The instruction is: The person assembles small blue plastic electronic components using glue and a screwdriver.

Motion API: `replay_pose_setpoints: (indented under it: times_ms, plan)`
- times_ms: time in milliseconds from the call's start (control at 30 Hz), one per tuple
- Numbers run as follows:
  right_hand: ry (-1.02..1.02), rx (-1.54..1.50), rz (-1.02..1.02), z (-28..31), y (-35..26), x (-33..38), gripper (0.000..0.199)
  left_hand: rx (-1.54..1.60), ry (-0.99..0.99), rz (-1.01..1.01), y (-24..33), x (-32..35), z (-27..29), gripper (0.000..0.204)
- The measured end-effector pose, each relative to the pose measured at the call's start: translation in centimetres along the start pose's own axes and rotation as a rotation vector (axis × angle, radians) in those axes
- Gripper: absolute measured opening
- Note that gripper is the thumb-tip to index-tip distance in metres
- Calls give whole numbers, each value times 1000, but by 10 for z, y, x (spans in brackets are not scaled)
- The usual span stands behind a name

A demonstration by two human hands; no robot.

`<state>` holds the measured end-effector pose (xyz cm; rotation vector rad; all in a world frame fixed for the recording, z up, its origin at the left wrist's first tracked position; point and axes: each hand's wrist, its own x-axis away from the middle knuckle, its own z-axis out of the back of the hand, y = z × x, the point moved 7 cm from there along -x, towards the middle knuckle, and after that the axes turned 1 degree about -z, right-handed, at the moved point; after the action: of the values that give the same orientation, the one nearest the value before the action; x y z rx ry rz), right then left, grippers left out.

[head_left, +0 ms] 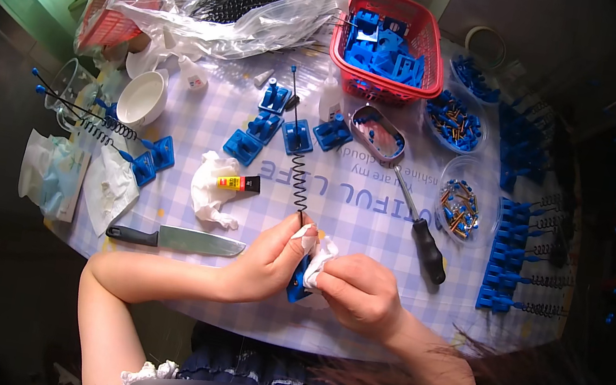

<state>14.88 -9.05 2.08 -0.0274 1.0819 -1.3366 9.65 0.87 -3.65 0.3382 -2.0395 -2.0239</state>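
Near the table's front edge, my left hand (273, 255) is closed around a blue plastic piece with a black coil spring (298, 183). Its square blue base (297, 285) shows below my fingers. From the coil a thin rod with a blue tip appears to run away from me, across another blue piece (297, 140). My right hand (363, 292) pinches a crumpled white tissue (321, 262), pressed against the held piece. Where tissue and piece meet is hidden by my fingers. A small yellow and black glue tube (238, 183) lies on another crumpled tissue (210, 198).
A knife (197, 241) lies left of my hands, a screwdriver (425, 242) right. Blue assemblies line the right edge beside bowls of small parts (459, 207). A red basket (387, 89) of blue pieces, a plastic bag (221, 28) and a white bowl (143, 98) stand farther back.
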Motion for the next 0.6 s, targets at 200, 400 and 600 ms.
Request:
replay_pose_setpoints:
  times_ms: [200, 400, 600]
  plan:
    - [-20, -23, 22, -1, 0, 0, 21, 80, -6, 107, 1, 3, -3, 19]
    - [24, -52, 92, 1, -5, 2, 21, 125, -33, 104, 8, 4, -3, 20]
    - [-42, -80, 100, -1, -4, 4, 21, 138, -48, 143, 3, 7, -4, 20]
